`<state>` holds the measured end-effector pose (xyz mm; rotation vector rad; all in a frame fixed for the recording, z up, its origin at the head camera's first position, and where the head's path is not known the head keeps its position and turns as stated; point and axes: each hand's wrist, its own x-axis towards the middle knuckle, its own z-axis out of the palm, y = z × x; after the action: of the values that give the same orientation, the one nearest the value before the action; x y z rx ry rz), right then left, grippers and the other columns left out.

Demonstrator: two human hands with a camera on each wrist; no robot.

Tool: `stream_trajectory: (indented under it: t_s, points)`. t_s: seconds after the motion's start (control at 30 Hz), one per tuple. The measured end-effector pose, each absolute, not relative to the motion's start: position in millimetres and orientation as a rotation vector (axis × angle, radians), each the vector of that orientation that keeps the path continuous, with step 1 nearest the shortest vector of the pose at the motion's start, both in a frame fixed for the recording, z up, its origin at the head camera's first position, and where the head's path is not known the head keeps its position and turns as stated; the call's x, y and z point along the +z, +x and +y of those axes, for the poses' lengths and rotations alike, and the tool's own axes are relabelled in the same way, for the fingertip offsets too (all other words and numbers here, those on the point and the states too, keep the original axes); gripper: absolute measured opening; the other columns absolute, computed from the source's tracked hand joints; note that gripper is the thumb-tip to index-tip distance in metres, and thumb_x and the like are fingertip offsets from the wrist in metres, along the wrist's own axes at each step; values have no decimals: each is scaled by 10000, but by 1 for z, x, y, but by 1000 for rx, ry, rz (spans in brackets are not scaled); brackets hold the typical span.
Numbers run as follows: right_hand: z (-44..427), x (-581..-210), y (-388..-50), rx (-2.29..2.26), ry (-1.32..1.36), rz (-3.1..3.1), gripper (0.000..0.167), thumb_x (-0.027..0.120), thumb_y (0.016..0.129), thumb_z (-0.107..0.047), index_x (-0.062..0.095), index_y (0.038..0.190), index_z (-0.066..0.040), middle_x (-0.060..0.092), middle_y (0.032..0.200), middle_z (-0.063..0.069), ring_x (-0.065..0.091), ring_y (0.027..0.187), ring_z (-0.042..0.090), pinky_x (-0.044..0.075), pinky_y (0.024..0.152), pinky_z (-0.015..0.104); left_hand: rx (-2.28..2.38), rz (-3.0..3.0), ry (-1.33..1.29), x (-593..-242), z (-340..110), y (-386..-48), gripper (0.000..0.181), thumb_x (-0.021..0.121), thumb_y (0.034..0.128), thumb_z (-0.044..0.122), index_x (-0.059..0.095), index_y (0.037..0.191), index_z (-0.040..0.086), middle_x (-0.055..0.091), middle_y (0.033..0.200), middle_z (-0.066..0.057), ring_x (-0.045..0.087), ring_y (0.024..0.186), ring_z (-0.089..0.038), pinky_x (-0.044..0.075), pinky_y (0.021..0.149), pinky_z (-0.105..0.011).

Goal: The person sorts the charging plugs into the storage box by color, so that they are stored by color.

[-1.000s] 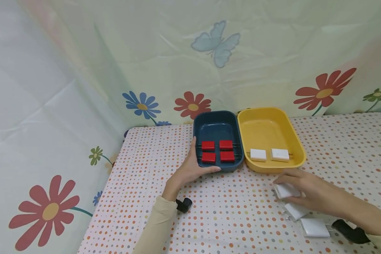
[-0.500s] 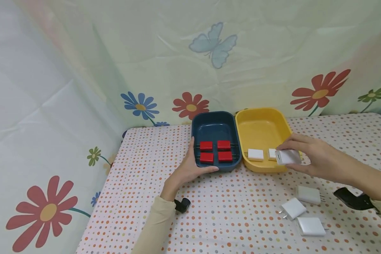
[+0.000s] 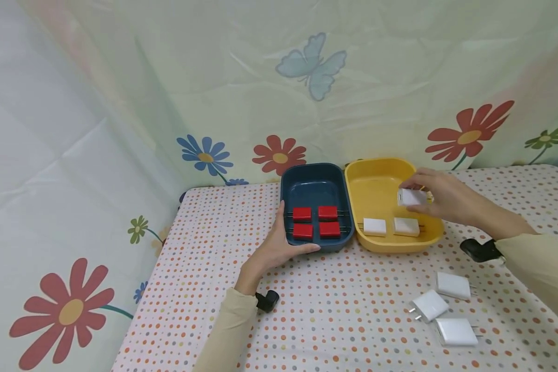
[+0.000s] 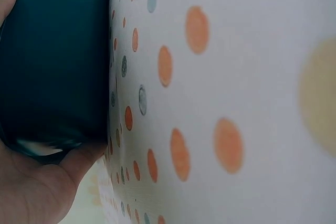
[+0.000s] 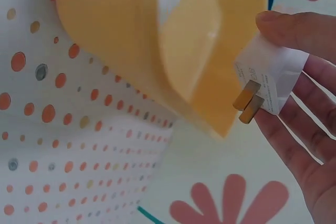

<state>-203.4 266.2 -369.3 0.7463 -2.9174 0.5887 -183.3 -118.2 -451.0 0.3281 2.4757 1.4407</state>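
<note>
My right hand [image 3: 453,199] pinches a white plug-in charger [image 3: 411,197] between thumb and fingers, above the back right of the yellow tray [image 3: 376,181]. Its two metal prongs [image 5: 247,102] show in the right wrist view. Two white chargers lie in that tray's front part, a left one [image 3: 374,227] and a right one [image 3: 406,227]. My left hand [image 3: 275,243] holds the near left corner of the dark blue tray [image 3: 313,178], thumb along the front wall and fingers along the left side. Several red chargers [image 3: 329,229] lie inside it in two rows.
Three white chargers lie loose on the dotted tablecloth [image 3: 344,320] at front right: an upper one [image 3: 453,285], a left one [image 3: 430,306] and a lower one [image 3: 456,331]. The trays stand side by side near a flowered curtain [image 3: 242,93] at the back.
My right hand has carried the white charger from the loose group up over the yellow tray, towards its back. My left hand stays on the blue tray.
</note>
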Motion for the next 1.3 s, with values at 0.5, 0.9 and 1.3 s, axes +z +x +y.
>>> stream_trajectory:
  t_s: [0.5, 0.9, 1.3]
  points:
    - [265, -403, -228, 612, 701, -3041, 396, 883, 835, -62, 699, 1157, 77, 663, 1146, 234, 614, 1031, 386, 535, 916, 605, 1419, 2475, 311, -452, -117, -183, 1306, 881, 845, 396, -113, 1680, 249, 89, 1752, -30, 156, 1580, -251, 309, 1216, -569]
    - [256, -411, -241, 515, 769, -3085, 381, 905, 801, -42, 713, 1106, 81, 651, 1082, 195, 622, 934, 319, 566, 890, 571, 1427, 2484, 323, -451, -119, -183, 1312, 884, 839, 387, -113, 1680, 239, 98, 1750, -19, 165, 1576, -236, 326, 1208, -558]
    - [250, -415, -246, 462, 779, -3157, 373, 889, 786, 31, 716, 1110, 95, 654, 1081, 186, 635, 950, 337, 559, 920, 579, 1425, 2488, 319, -451, -119, -183, 1304, 882, 844, 376, -105, 1681, 221, 100, 1749, -20, 172, 1575, -248, 334, 1204, -562]
